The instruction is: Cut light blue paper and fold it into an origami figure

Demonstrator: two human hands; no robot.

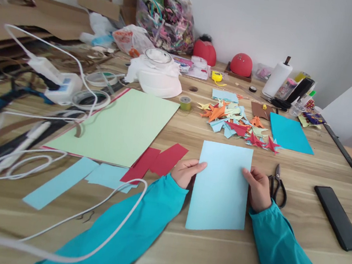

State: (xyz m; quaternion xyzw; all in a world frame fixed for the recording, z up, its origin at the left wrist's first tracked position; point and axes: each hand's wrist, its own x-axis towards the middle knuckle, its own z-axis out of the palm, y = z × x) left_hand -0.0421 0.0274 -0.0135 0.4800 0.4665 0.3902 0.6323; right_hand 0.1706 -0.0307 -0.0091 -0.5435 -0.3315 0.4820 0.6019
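Observation:
A light blue sheet of paper lies flat on the wooden table in front of me. My left hand pinches its left edge, fingers curled with the thumb on top. My right hand grips its right edge the same way. Both arms wear teal sleeves.
Black scissors lie just right of my right hand, a black phone farther right. Folded paper figures and a teal sheet lie beyond. A large green sheet, red strips and blue strips are left. White cables cross the left side.

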